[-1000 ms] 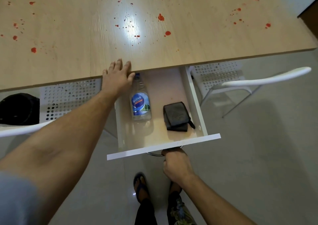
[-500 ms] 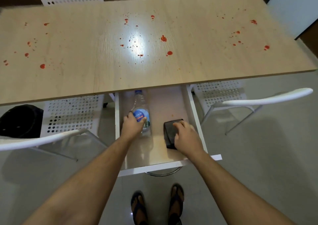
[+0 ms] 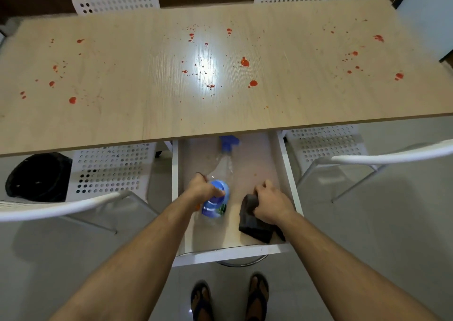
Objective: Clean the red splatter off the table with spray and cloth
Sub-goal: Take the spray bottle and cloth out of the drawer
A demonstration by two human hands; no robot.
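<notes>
**Head view: spray and cloth taken up from the open drawer**

Drawer: white, pulled out from under the near edge of the table; it stores both cleaning items, which explains why both arms reach down into it rather than onto the top.

Left hand: fingers curled round the body of the spray bottle, gripping it at the label, apparently to lift it out. Bottle is clear plastic with a blue label and blue trigger head; it lies lengthwise, head pointing under the table edge.

Right hand: fingers bent over the far end of the cloth, gripping it. Cloth is dark, folded, thick-looking, against the drawer's right wall, just beside the bottle but apart from it.

Red splatter: drops and fine specks in three loose groups at the left, centre and right of the pale wood-grain top; glossy, likely wet. None wiped yet.
</notes>
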